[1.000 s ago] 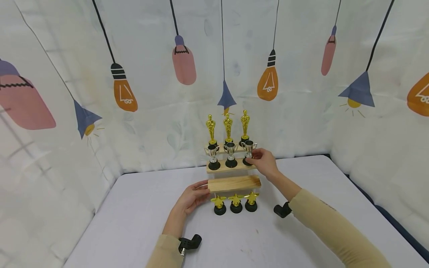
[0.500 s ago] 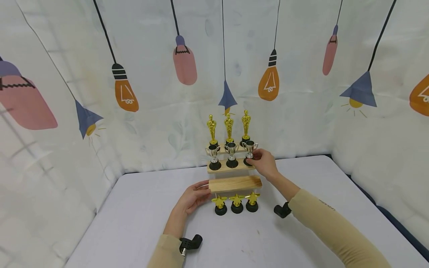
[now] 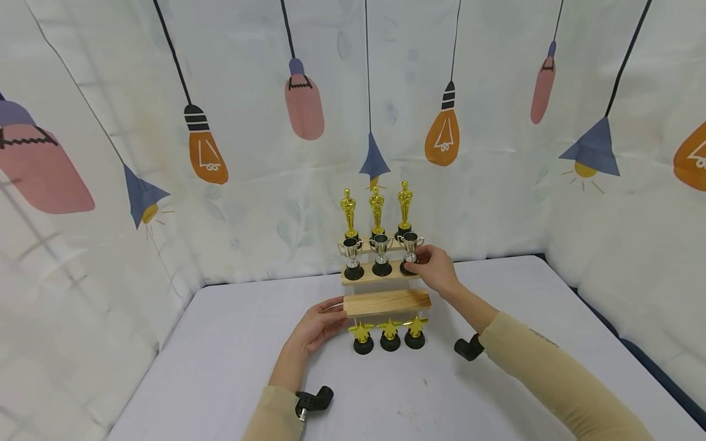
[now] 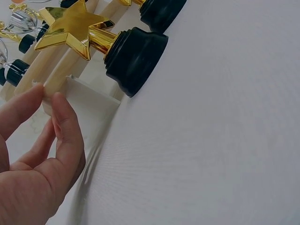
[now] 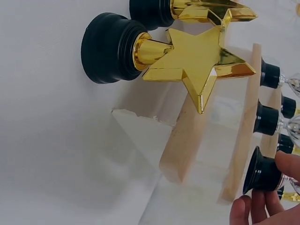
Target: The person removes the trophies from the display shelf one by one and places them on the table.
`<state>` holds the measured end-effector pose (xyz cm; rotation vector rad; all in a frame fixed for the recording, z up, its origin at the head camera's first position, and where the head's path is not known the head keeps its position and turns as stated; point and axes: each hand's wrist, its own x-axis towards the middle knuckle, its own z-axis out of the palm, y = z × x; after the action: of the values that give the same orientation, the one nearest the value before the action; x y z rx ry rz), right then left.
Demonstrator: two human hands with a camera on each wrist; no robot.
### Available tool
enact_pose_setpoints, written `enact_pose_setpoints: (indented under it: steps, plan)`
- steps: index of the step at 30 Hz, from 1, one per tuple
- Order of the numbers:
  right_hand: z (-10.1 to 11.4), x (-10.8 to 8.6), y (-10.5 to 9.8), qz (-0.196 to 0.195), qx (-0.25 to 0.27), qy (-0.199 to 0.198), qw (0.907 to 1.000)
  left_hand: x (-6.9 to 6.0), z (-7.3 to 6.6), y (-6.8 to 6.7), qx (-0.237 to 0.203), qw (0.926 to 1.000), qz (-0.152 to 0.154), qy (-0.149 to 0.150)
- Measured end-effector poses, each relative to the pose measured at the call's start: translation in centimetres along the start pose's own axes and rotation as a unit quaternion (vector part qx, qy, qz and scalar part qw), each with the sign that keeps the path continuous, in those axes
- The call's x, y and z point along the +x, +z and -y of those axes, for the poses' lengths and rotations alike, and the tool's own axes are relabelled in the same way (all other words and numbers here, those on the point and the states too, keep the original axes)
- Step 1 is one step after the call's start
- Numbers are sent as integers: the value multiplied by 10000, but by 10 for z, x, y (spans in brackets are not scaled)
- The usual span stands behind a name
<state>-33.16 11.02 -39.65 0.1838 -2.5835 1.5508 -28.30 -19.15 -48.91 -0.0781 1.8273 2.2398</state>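
My left hand [image 3: 315, 326] pinches the left end of the lowest wooden shelf [image 3: 386, 302] between thumb and fingers. With thumb and fingertips my right hand [image 3: 438, 269] grips the black base of the rightmost silver trophy cup [image 3: 410, 242], at the right end of the middle shelf [image 3: 366, 277]. In the right wrist view that cup's base [image 5: 265, 173] looks slightly tilted against the shelf. Two more silver cups, a left one [image 3: 351, 251] and a middle one [image 3: 380, 248], stand upright beside it.
Three gold figure statuettes [image 3: 377, 208] stand on the top shelf, close to the patterned curtain [image 3: 265, 202]. In front of the lowest shelf, three gold star trophies [image 3: 389, 331] on black bases stand on the white tabletop [image 3: 237, 343].
My right forearm has shifted slightly to the right, while the right hand keeps its grip on the rightmost cup. The left hand and the other trophies look unchanged.
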Motion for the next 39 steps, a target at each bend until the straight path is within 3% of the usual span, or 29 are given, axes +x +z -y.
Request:
enact_pose_setpoints:
  steps: [34,39]
  plan:
    - [15,-34,-1,871,466,176,9950,1,0,0,6,10000,-37,7]
    - [18,-41,-1,1122,735,205,9908,0,0,0,-11,10000,-36,-5]
